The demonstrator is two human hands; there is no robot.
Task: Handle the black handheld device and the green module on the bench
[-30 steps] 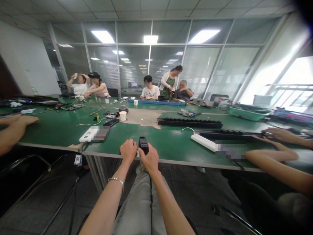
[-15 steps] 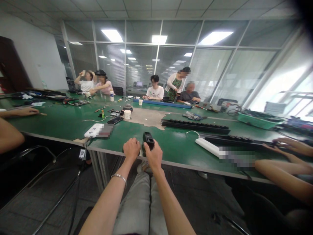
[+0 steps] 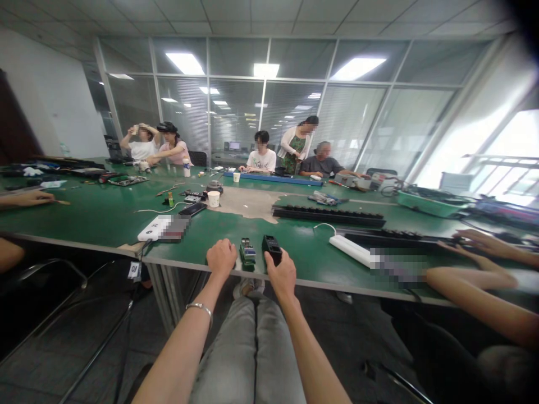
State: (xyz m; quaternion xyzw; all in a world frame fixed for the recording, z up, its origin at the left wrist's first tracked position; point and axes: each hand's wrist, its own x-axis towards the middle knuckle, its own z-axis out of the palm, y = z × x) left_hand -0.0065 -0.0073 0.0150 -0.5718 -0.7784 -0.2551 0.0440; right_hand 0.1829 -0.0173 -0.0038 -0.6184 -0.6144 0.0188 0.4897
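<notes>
My right hand is closed around the near end of a black plastic housing, a long box shape with openings in its top face. The housing stands near the table's front edge. Just to its left lies a small green circuit board with silvery parts, apart from both hands. My left hand rests on the green table to the left of the board, its fingers curled in. Whatever those fingers hold, if anything, is hidden.
A white power strip lies to the left, another power strip to the right. A paper cup stands ahead beside a phone. Long black rails lie farther right. Co-workers' arms reach in from both sides.
My right hand has shifted right with the black housing, away from my left hand. The circuit board now shows in the gap between them. The camera view has turned slightly.
</notes>
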